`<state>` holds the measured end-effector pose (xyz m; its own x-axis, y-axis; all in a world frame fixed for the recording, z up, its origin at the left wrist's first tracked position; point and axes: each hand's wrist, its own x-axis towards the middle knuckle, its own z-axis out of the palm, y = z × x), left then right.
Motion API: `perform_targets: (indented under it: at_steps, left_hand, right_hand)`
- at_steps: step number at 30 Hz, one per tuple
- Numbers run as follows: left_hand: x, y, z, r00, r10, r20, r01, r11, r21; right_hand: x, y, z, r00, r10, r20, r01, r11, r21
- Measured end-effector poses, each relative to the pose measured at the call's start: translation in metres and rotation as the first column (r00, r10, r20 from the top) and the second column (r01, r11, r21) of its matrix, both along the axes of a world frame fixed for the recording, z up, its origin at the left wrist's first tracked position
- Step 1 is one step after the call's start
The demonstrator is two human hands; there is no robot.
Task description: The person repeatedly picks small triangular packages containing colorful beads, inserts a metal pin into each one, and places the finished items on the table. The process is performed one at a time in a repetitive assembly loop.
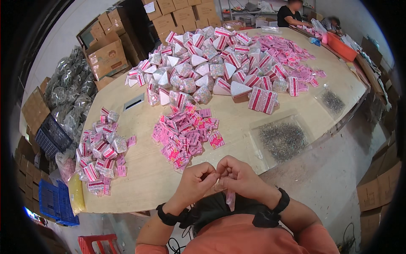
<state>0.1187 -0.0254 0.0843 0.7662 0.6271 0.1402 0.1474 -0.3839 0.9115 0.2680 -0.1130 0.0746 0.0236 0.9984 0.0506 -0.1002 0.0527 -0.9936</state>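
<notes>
My left hand [196, 181] and my right hand [240, 178] meet fingertip to fingertip just over the table's near edge, both pinched closed. A pink tag [230, 200] hangs beneath my right hand, partly hidden by the fingers. Something small and pale shows between the fingertips, too small to make out. Just beyond my left hand lies a heap of pink printed tags [182, 137], some with thin loops. To the right of it, a shallow clear tray [255, 137] holds many small metal pins or fasteners [281, 142].
Wedge-shaped, cake-slice-like packs [203, 63] pile up at the far middle, with more pink tags [283, 48] beside them. Tagged packs [101, 152] lie at left. A second fastener tray [332, 101] sits right. Cartons [184, 17], a red stool [99, 244] and two people surround the table.
</notes>
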Motion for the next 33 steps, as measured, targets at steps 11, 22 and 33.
perform_targets:
  at_steps: [11,22,33]
  left_hand:
    - [0.001,0.001,0.0,0.994,0.016,0.112,0.0,0.99,-0.142]
    - [0.002,0.009,-0.005,0.998,-0.014,0.065,0.029,0.974,-0.225]
    - [0.043,0.106,0.08,0.991,0.112,0.072,-0.116,0.992,0.052]
  right_hand:
    - [-0.009,-0.002,0.002,0.593,-0.504,0.628,0.11,0.823,0.557]
    - [-0.004,0.004,-0.012,0.613,-0.523,0.593,0.071,0.783,0.618]
    - [0.029,0.014,-0.052,0.935,-0.226,-0.275,0.135,0.94,-0.315]
